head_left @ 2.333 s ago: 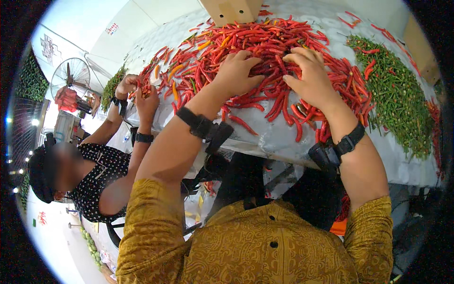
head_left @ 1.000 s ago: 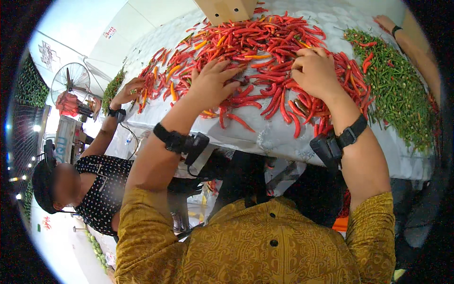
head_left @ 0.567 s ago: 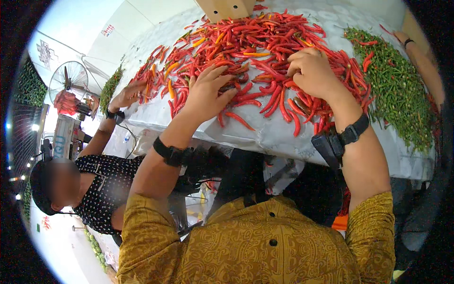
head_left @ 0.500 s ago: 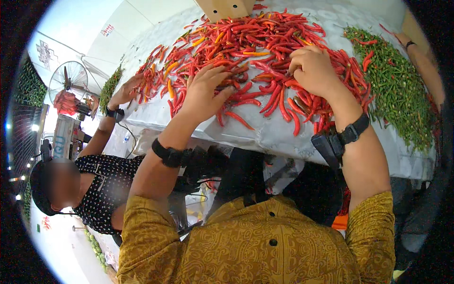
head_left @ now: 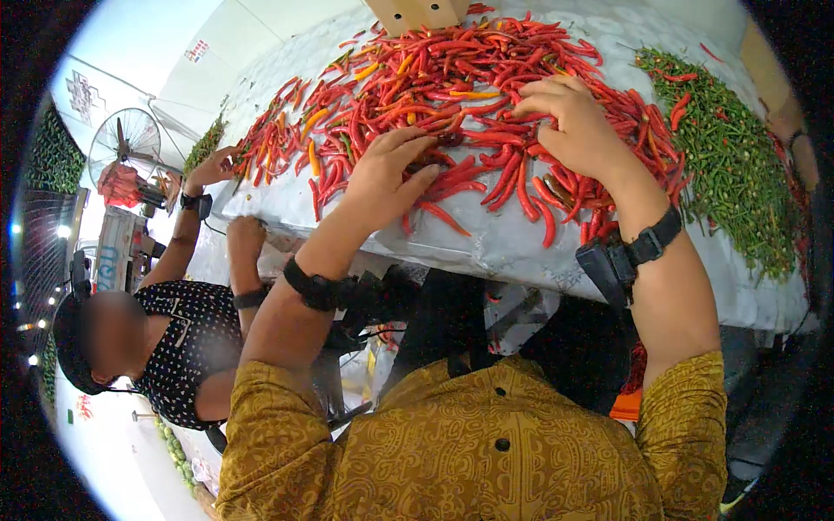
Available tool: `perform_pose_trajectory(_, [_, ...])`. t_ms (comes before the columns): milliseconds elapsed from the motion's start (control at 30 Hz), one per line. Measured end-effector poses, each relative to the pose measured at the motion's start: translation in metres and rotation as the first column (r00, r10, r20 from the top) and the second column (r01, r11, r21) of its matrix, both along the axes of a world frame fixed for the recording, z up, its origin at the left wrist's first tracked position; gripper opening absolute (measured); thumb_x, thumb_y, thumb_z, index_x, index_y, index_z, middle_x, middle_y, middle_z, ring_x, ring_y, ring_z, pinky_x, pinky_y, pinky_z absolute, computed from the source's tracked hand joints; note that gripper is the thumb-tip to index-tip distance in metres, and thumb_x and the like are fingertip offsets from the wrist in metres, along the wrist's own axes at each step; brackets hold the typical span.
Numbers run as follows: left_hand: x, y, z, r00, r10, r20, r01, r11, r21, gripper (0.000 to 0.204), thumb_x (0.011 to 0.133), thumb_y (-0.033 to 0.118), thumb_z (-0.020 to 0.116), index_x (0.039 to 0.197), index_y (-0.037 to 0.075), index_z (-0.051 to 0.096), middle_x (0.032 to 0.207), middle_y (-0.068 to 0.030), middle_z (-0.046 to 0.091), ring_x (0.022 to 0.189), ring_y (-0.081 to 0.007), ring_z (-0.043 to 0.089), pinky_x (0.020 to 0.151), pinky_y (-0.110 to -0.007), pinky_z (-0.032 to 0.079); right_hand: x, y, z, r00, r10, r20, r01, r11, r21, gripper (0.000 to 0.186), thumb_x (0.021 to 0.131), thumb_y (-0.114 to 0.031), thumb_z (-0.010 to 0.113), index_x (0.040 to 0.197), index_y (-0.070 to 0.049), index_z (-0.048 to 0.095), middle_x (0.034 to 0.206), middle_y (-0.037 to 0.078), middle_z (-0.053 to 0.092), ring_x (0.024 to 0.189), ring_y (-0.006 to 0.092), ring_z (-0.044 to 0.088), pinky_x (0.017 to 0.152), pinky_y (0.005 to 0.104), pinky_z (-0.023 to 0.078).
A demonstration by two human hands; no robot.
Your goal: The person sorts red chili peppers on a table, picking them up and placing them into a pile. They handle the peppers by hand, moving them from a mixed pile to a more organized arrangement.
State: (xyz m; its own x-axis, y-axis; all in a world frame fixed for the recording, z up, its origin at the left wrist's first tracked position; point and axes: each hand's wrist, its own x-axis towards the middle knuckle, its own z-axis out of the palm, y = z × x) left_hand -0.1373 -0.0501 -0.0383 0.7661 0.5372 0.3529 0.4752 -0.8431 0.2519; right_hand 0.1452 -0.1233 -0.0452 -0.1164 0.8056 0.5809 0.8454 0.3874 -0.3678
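A big heap of red chili peppers (head_left: 452, 65), with a few orange ones mixed in, lies spread over the table. My left hand (head_left: 387, 178) rests at the heap's near side, its fingers bent over some chilies and its thumb standing apart from them. Darker chilies show in the gap between thumb and fingers. Further right, my right hand (head_left: 580, 130) reaches over the heap with fingers stretched to the left and the thumb apart, touching chilies. Both hands look open, though their fingertips are partly hidden. Just below it lie several loose chilies and a brownish one (head_left: 560, 193).
Green stems (head_left: 725, 156) are piled on the right, a smaller green pile (head_left: 205, 146) on the left. A cardboard box (head_left: 419, 14) stands at the far side. On the left a co-worker's hand (head_left: 215, 167) is at the table (head_left: 486, 252); another person's arm (head_left: 801, 156) shows far right.
My left hand has shifted slightly right, its fingers closer together. My right hand's fingers have stretched left. The co-worker's hand drew back left, and their other hand came into view.
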Motion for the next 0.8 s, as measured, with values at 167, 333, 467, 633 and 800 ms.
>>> perform_pose_trajectory(167, [0.003, -0.006, 0.001, 0.999, -0.018, 0.030, 0.019, 0.999, -0.033, 0.040, 0.084, 0.025, 0.063, 0.117, 0.002, 0.061, 0.123, -0.0158, 0.057, 0.115, -0.0329, 0.053, 0.097, -0.042, 0.043, -0.007, -0.006, -0.005, 0.992, 0.071, 0.108, -0.063, 0.995, -0.082, 0.028, 0.071, -0.010, 0.057, 0.094, -0.017, 0.072, 0.126, 0.004, 0.057, 0.121, 0.0320, 0.045, 0.103, 0.0503, 0.033])
perform_pose_trajectory(333, [-0.010, 0.005, -0.006, 0.996, 0.088, 0.002, -0.088, 0.990, 0.107, 0.037, 0.086, 0.025, 0.060, 0.117, 0.005, 0.062, 0.124, -0.0129, 0.058, 0.119, -0.0303, 0.051, 0.100, -0.047, 0.036, 0.003, -0.006, -0.009, 0.952, -0.213, 0.219, 0.249, 0.957, -0.153, 0.021, 0.074, -0.013, 0.057, 0.088, -0.015, 0.073, 0.122, 0.004, 0.059, 0.120, 0.0307, 0.046, 0.102, 0.0557, 0.031])
perform_pose_trajectory(467, [-0.020, 0.005, -0.009, 0.972, 0.211, -0.103, -0.188, 0.961, 0.201, 0.038, 0.088, 0.031, 0.057, 0.120, 0.010, 0.061, 0.132, -0.0124, 0.053, 0.127, -0.0309, 0.042, 0.102, -0.053, 0.032, -0.001, -0.009, 0.009, 0.918, -0.353, 0.178, 0.383, 0.906, -0.180, 0.016, 0.075, -0.014, 0.057, 0.083, -0.013, 0.072, 0.113, 0.005, 0.063, 0.114, 0.0300, 0.050, 0.100, 0.0548, 0.033])
perform_pose_trajectory(633, [-0.022, 0.001, -0.015, 0.960, 0.241, -0.145, -0.212, 0.959, 0.190, 0.044, 0.089, 0.036, 0.055, 0.126, 0.015, 0.058, 0.141, -0.0133, 0.043, 0.133, -0.0383, 0.032, 0.106, -0.054, 0.027, 0.008, -0.002, 0.003, 0.954, -0.294, 0.068, 0.290, 0.955, 0.059, 0.018, 0.074, -0.011, 0.057, 0.083, -0.013, 0.071, 0.111, 0.005, 0.064, 0.112, 0.0304, 0.052, 0.100, 0.0495, 0.036])
perform_pose_trajectory(800, [-0.021, 0.004, -0.018, 0.975, 0.175, -0.134, -0.158, 0.979, 0.132, 0.047, 0.088, 0.039, 0.056, 0.129, 0.016, 0.056, 0.142, -0.0148, 0.042, 0.134, -0.0415, 0.029, 0.108, -0.054, 0.024, 0.005, 0.004, -0.010, 0.993, -0.079, 0.085, 0.069, 0.991, 0.116, 0.027, 0.073, -0.008, 0.055, 0.092, -0.017, 0.072, 0.122, 0.006, 0.059, 0.119, 0.0327, 0.046, 0.103, 0.0482, 0.034])
